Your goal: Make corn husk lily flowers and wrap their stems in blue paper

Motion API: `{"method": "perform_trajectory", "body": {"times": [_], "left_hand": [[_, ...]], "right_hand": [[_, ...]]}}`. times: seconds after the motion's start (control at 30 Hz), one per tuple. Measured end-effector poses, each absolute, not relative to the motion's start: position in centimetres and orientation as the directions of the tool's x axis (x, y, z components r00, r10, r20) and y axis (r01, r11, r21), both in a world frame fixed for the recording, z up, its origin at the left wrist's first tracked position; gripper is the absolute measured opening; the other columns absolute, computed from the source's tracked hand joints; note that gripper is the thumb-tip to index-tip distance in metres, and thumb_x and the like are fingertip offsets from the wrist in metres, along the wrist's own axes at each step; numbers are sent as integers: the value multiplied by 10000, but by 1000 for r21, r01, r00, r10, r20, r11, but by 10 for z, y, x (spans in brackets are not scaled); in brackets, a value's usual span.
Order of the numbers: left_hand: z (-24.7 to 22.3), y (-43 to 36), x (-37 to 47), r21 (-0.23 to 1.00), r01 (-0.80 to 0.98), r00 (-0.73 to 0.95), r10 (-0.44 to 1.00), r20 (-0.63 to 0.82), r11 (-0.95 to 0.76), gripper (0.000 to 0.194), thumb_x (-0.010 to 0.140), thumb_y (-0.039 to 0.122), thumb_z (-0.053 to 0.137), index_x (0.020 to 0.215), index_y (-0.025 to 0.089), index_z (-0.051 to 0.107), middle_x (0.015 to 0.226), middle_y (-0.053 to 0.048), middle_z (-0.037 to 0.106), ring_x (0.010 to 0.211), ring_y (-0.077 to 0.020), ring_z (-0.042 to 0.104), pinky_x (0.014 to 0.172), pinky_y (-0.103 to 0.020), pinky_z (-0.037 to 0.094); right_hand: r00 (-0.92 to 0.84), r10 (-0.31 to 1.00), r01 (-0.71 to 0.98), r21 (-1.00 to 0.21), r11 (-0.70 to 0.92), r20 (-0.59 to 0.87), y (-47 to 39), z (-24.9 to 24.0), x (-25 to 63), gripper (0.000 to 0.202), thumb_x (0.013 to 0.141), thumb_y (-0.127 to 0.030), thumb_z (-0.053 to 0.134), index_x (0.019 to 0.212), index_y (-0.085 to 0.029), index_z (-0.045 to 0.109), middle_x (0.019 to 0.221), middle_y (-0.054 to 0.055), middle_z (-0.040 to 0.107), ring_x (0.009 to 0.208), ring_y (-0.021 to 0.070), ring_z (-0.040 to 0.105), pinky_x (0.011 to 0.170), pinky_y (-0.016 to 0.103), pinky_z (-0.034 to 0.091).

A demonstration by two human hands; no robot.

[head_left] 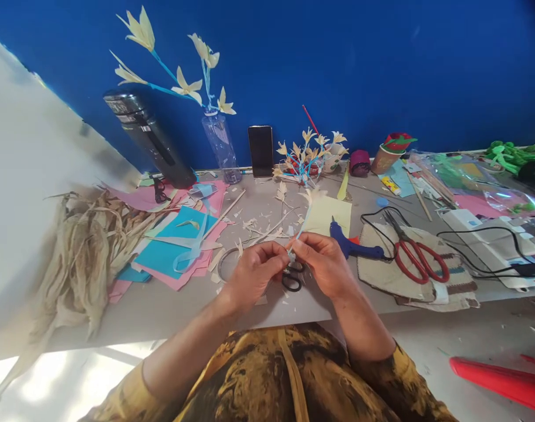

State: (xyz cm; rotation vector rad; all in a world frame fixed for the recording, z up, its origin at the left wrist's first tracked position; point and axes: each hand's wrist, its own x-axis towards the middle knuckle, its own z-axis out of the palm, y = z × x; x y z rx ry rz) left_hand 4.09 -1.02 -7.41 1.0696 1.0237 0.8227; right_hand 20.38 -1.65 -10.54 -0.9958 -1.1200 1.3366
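Near the table's front edge my left hand (261,266) and my right hand (322,258) meet, fingertips pinched together. Between them is a handmade flower (311,202) with pale petals and a thin light-blue stem; its bloom points away from me over a pale yellow sheet (333,214). Both hands grip the stem's lower end, partly hidden by the fingers. Black-handled scissors (291,283) lie just under my hands. A blue glue gun (353,241) rests close to my right hand. Left of my left hand lies a ring of wire (227,264).
Dried husks (78,252) and coloured paper (175,234) cover the left. At the back stand a bottle (221,146) holding flowers, a phone (260,151) and a bunch of small flowers (309,158). Red-handled scissors (419,258) lie on a cloth (377,275) beside a power strip (483,240).
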Motion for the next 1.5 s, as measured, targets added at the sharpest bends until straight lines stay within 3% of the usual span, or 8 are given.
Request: {"method": "perform_trajectory", "body": {"times": [0.13, 0.27, 0.47, 0.73, 0.87, 1.07, 1.27, 1.5], "left_hand": [[-71, -13, 44, 975, 20, 276, 936, -218, 221, 189, 764, 287, 681, 638, 164, 613, 517, 13, 523, 505, -99, 422, 527, -237, 308], [-70, -9, 46, 959, -8, 348, 900, -264, 284, 154, 746, 274, 679, 663, 165, 608, 524, 17, 529, 500, -94, 414, 529, -238, 299], [-74, 4, 53, 945, -119, 296, 920, -259, 304, 112, 716, 244, 672, 667, 172, 602, 544, 26, 524, 529, -98, 436, 563, -240, 338], [-73, 5, 55, 979, 14, 179, 963, -201, 202, 193, 749, 305, 721, 668, 161, 622, 566, 29, 540, 548, -96, 432, 562, -232, 329], [-75, 10, 55, 962, -164, 149, 969, -197, 220, 199, 737, 305, 760, 696, 166, 625, 587, 33, 543, 567, -93, 450, 586, -229, 358], [-87, 14, 58, 798, -477, 210, 929, -304, 369, 227, 686, 293, 830, 726, 170, 643, 680, 16, 590, 640, -101, 519, 646, -233, 429], [-94, 14, 60, 741, -534, 220, 913, -344, 408, 212, 646, 261, 854, 697, 160, 675, 605, 26, 567, 592, -89, 502, 603, -218, 422], [-90, 11, 66, 723, -576, 149, 918, -367, 382, 245, 582, 259, 883, 683, 146, 690, 665, -8, 648, 626, -106, 567, 640, -231, 452]], "right_hand": [[-21, 999, -117, -993, 26, 29, -14, -100, 205, 368, 827, -528, 721, 741, -173, 668, 619, -30, 489, 557, 102, 346, 507, 247, 277], [-48, 996, -59, -996, 73, 76, -9, -92, 206, 387, 833, -497, 718, 656, -179, 587, 586, -48, 418, 543, 96, 301, 493, 250, 239], [84, 990, 29, -993, 113, 115, -5, -94, 205, 417, 883, -573, 622, 746, -181, 662, 633, -18, 505, 580, 121, 392, 529, 253, 329], [53, 997, 35, -998, 53, 55, -2, -95, 209, 294, 826, -455, 706, 743, -174, 685, 659, -5, 596, 566, 116, 444, 531, 248, 367], [66, 997, 41, -998, 41, 43, -1, -97, 207, 247, 829, -413, 699, 858, -171, 739, 739, 20, 670, 612, 130, 513, 563, 253, 407], [61, 998, -53, -999, -10, -14, -3, -103, 192, 169, 780, -344, 743, 792, -177, 717, 712, 12, 693, 618, 144, 588, 579, 255, 465], [190, 980, -212, -977, -19, -61, -3, -113, 181, 198, 758, -345, 780, 853, -183, 718, 716, 11, 727, 607, 150, 651, 596, 264, 538], [263, 965, -218, -975, 36, -23, -6, -118, 171, 224, 818, -391, 739, 885, -180, 710, 684, 2, 725, 587, 156, 672, 593, 270, 570]]}}
